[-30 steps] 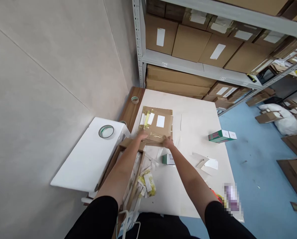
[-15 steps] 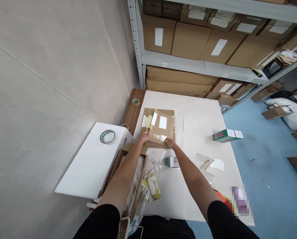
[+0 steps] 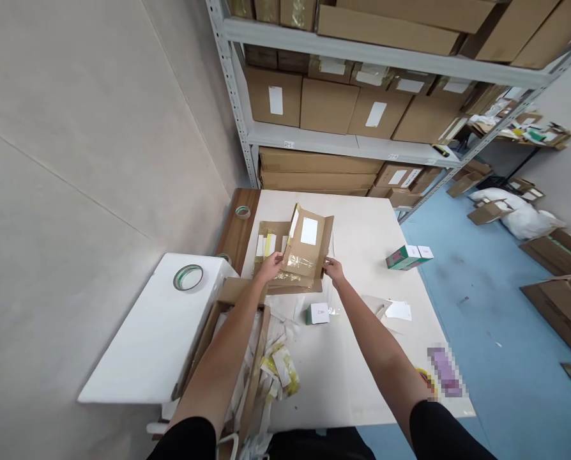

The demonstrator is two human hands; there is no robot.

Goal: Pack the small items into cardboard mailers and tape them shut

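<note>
Between my two hands a flattened cardboard box (image 3: 314, 252) with a white label is tilted up off the table. My left hand (image 3: 270, 265) is closed on its left edge, and my right hand (image 3: 333, 269) pinches its lower right edge. Clear tape shines across the box's lower part. Beneath and to the left lie more flattened cardboard pieces (image 3: 295, 289) with labels and yellow tape. A small green and white box (image 3: 318, 313) stands just below my hands on the white table (image 3: 357, 223).
At the lower left an open carton (image 3: 257, 351) holds crumpled plastic and paper. Tape rolls lie on a white surface (image 3: 132, 326) and a brown board (image 3: 237, 236). A green and white box (image 3: 405, 257) stands near the table's right edge. Shelving (image 3: 309, 137) with cartons rises behind.
The labelled flattened box has been lifted and tilted up from the pile, its right flap now angled. My right hand has shifted to its side edge. The view has tipped upward, showing more shelving.
</note>
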